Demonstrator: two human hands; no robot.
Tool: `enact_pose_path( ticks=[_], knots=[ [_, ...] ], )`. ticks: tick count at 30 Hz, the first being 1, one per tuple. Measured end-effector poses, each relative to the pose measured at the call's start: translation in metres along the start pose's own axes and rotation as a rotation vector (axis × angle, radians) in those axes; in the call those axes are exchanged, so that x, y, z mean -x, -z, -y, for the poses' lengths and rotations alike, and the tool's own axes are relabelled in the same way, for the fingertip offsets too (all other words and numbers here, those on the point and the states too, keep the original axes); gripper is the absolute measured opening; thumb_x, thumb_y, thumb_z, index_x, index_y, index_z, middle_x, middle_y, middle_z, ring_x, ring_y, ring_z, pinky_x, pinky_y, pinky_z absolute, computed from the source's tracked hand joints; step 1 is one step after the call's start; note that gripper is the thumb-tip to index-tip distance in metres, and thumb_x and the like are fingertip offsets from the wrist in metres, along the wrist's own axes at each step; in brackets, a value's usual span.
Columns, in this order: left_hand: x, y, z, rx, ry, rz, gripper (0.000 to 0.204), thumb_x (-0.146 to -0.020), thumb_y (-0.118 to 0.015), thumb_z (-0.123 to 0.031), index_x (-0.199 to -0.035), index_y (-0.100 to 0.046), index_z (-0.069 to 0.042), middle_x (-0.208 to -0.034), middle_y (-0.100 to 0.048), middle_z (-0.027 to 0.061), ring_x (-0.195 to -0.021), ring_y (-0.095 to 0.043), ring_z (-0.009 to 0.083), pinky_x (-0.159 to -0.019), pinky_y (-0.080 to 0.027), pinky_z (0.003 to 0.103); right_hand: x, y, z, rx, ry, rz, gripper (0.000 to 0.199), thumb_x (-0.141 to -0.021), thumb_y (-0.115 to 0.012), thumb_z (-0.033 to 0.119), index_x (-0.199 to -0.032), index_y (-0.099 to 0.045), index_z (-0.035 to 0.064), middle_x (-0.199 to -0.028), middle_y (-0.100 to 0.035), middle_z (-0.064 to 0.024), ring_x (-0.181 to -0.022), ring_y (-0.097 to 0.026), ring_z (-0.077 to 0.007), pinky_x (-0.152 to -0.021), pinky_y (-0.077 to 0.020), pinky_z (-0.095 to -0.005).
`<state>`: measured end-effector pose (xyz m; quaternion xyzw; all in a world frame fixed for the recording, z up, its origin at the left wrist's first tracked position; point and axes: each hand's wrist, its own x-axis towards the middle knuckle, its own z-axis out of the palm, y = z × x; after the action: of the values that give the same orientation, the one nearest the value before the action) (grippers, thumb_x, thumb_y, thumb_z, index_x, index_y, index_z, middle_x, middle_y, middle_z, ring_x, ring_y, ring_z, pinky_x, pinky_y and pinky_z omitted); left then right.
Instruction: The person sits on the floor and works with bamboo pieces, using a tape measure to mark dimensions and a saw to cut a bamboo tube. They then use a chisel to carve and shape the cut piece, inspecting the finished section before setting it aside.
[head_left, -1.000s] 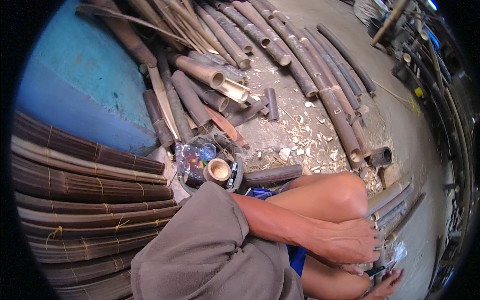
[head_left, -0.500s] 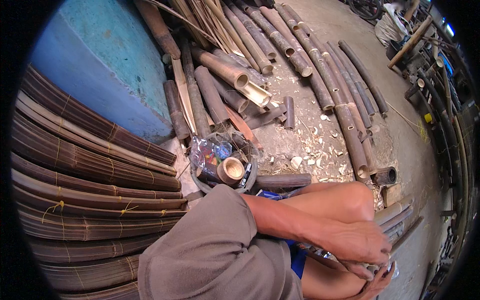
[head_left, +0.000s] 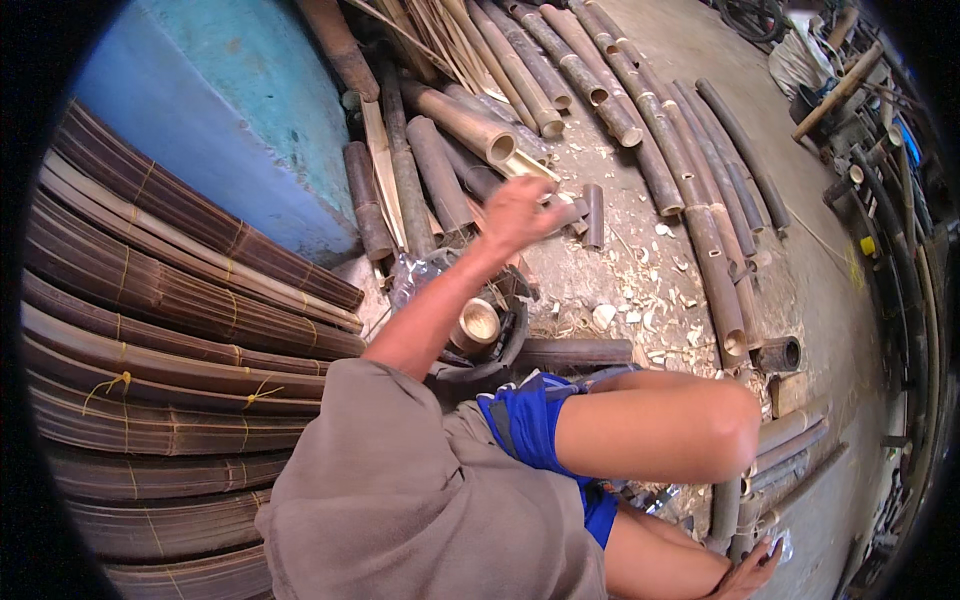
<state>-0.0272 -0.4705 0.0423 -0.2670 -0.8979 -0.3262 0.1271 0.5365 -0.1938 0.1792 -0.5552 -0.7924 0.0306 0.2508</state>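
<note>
My left hand (head_left: 520, 215) is stretched out ahead over the cut bamboo pieces. Its fingers look apart and slightly bent, and I see nothing held in them. A split, pale-faced bamboo length (head_left: 530, 168) lies just beyond it, and a short dark bamboo tube (head_left: 593, 217) stands out to its right. At the lower right, my right hand (head_left: 748, 574) is beside my lower leg, with its fingers bent around something small and dark that I cannot make out. Clear, shiny plastic (head_left: 782, 545) shows by its fingertips. Under my left forearm, a round container (head_left: 515, 340) holds a thick bamboo cup (head_left: 478, 322).
Stacked dark slatted bundles (head_left: 180, 360) tied with yellow string fill the left side. A blue wall (head_left: 220, 130) rises behind them. Long bamboo poles (head_left: 700, 215) lie across the floor, with pale shavings (head_left: 650, 300) scattered nearby. More poles (head_left: 890, 230) lean at the right.
My left hand has left the spot beside my right hand near the knee and swung far forward and left over the bamboo pieces. My right hand stays low by the leg.
</note>
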Motion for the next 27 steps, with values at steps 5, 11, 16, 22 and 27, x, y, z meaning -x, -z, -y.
enact_pose_path(
  ticks=[5,11,16,22,27],
  knots=[
    [0.043,0.033,0.154,-0.351,0.522,-0.233,0.052,-0.087,-0.076,-0.044,-0.116,-0.068,-0.003,-0.121,-0.064,0.0215,-0.116,-0.060,0.0397,-0.097,-0.051,0.053,-0.002,-0.007,-0.002,0.033,0.036,-0.009,0.049,-0.100,-0.066,0.034,-0.131,-0.069,-0.0040,-0.125,-0.070,-0.0285,-0.114,-0.066,-0.0424,-0.101,-0.0512,-0.0461],
    [0.108,0.047,0.224,-0.465,0.860,-0.247,0.049,-0.089,-0.074,-0.039,-0.119,-0.064,-0.001,-0.118,-0.067,0.0281,-0.115,-0.063,0.0456,-0.098,-0.052,0.056,-0.003,-0.009,0.019,0.049,-0.001,0.022,0.049,-0.100,-0.066,0.035,-0.131,-0.069,-0.0036,-0.125,-0.070,-0.0285,-0.114,-0.066,-0.0424,-0.101,-0.0514,-0.0462],
    [0.096,0.053,0.221,-0.445,0.843,0.002,0.038,-0.091,-0.069,-0.026,-0.115,-0.065,0.003,-0.110,-0.072,0.0309,-0.105,-0.071,0.0476,-0.092,-0.057,0.055,-0.004,-0.011,0.029,0.057,-0.019,0.031,0.050,-0.100,-0.066,0.035,-0.131,-0.069,-0.0032,-0.125,-0.070,-0.0284,-0.113,-0.066,-0.0425,-0.101,-0.0515,-0.0463],
    [0.084,0.052,0.246,-0.452,0.830,0.054,0.032,-0.090,-0.064,-0.016,-0.114,-0.065,0.006,-0.110,-0.072,0.0320,-0.106,-0.071,0.0487,-0.094,-0.057,0.055,-0.006,-0.005,0.027,0.042,-0.044,0.055,0.050,-0.100,-0.067,0.036,-0.131,-0.070,-0.0027,-0.125,-0.070,-0.0283,-0.113,-0.066,-0.0426,-0.100,-0.0516,-0.0464],
    [0.099,0.055,0.267,-0.405,0.863,-0.101,0.036,-0.089,-0.061,-0.019,-0.114,-0.066,0.006,-0.109,-0.071,0.0343,-0.107,-0.070,0.0507,-0.095,-0.056,0.055,-0.002,-0.003,0.029,0.056,-0.058,0.048,0.050,-0.100,-0.067,0.037,-0.131,-0.070,-0.0023,-0.125,-0.070,-0.0282,-0.113,-0.066,-0.0426,-0.100,-0.0518,-0.0464]
  ],
)
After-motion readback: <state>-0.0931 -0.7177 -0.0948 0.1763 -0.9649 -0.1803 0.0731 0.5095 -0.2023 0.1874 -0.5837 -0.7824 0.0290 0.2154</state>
